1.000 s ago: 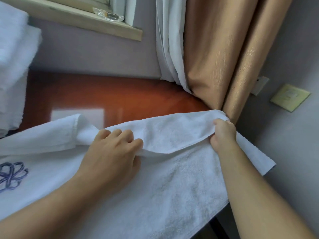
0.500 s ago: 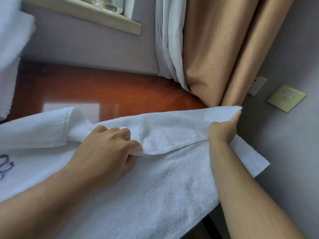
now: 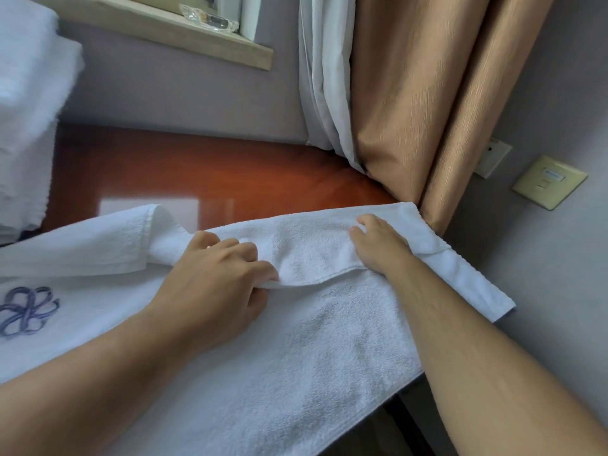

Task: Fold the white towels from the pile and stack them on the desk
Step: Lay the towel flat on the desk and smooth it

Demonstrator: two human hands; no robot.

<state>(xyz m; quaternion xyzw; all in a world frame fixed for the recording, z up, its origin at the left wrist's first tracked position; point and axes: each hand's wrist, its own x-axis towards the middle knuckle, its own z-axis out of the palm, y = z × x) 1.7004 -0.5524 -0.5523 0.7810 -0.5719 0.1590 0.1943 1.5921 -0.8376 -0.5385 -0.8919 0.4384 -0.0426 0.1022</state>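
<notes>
Towel pile cut off left — embroidered emblem too.

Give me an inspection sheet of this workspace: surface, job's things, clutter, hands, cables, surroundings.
Surface: glossy reddish wooden desk, bare at the back, with window glare.
Job's things: white towel spread on the desk, its far edge folded toward the person; its right end overhangs the desk edge; blue embroidered emblem at left. Stack of white towels at far left.
Clutter: clear plastic item on the windowsill.
Hands: left hand pinches the folded edge; right hand rests on the fold, fingers bent.
Cables: nothing seen.
Surroundings: tan curtain, white sheer curtain, wall plate.
</notes>
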